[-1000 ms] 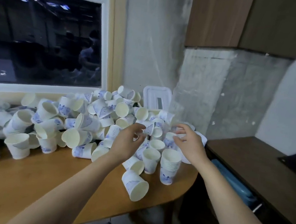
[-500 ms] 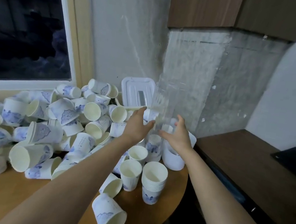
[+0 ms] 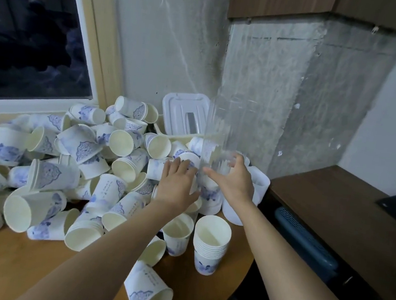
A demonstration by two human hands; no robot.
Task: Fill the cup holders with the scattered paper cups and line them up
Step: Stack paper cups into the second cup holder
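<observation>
Hands at the upright clear cup holder [image 3: 217, 129].
Right hand [image 3: 234, 181] curls round its lower part; left hand [image 3: 177, 183] lays straight fingers on its left side, amid paper cups [image 3: 80, 144].

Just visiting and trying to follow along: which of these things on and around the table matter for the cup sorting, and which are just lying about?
In the job: clear cup holder, upright between the left hand and right hand; scattered paper cups; nested cup stack.
Lying about: white lid, blue basket, dark bench, window.
</observation>
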